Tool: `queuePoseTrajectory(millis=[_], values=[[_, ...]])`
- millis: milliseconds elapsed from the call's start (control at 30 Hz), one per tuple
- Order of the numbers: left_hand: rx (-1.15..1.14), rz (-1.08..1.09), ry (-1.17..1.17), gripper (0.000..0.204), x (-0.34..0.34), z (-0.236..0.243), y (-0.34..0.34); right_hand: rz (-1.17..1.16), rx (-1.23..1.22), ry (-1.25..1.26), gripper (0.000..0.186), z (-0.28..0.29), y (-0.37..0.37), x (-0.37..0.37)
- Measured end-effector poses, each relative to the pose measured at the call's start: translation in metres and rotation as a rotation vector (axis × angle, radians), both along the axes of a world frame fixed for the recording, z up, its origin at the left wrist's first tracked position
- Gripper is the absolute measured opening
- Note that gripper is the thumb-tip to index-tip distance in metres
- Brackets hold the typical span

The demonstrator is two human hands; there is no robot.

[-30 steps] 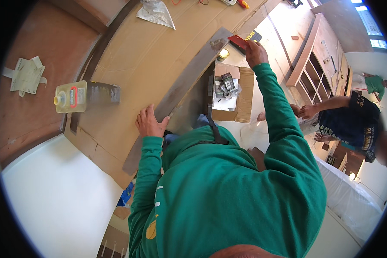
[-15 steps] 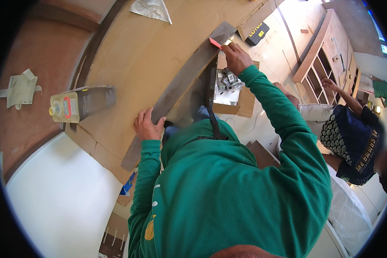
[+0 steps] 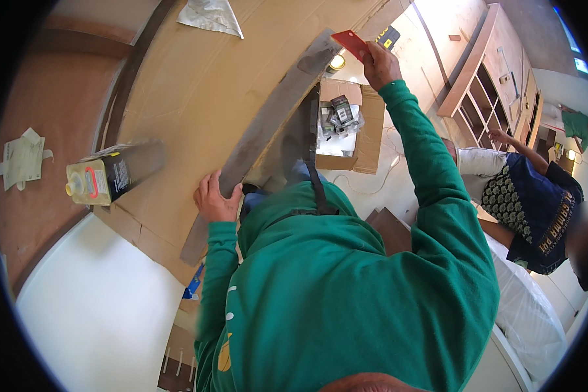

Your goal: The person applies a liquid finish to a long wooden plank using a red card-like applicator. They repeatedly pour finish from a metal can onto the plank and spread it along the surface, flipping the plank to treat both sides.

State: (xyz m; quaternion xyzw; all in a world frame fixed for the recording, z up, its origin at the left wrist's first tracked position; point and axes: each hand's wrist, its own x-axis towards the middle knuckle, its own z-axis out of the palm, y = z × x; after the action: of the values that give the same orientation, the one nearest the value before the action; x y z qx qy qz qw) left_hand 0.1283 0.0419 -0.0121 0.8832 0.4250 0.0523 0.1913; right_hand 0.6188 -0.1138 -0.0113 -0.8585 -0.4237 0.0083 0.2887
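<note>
Red spreader (image 3: 350,44): was at one o'clock, by the far end of a grey strip (image 3: 261,124), pinched in the right hand (image 3: 381,66). Left hand (image 3: 217,197), thumb spread from fingers: rested on the strip, nine o'clock. Jug (image 3: 104,178): stood farther out, nine o'clock.

Bright glare whitens the upper-right floor (image 3: 452,18); fisheye edges bow, darkening.

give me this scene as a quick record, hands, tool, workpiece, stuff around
left hand: thumb and fingers spread on the grey strip, grip unclear
right hand: holds the red scraper
tool: red scraper, near strip's far end, contact unclear
workpiece: long grey strip, along brown cardboard
left side: yellow-capped container
right side: open carton with small packages
</note>
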Motion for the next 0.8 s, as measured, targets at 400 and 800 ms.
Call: queuePoseTrajectory(millis=[400, 800], values=[[0.009, -0.040, 0.029, 0.067, -0.001, 0.000, 0.000, -0.023, -0.034, 0.014, 0.015, -0.004, 0.002, 0.025], [-0.021, -0.022, 0.047, 0.063, 0.000, -0.001, 0.001, 0.070, 0.009, -0.080, 0.019, -0.022, 0.005, 0.030]])
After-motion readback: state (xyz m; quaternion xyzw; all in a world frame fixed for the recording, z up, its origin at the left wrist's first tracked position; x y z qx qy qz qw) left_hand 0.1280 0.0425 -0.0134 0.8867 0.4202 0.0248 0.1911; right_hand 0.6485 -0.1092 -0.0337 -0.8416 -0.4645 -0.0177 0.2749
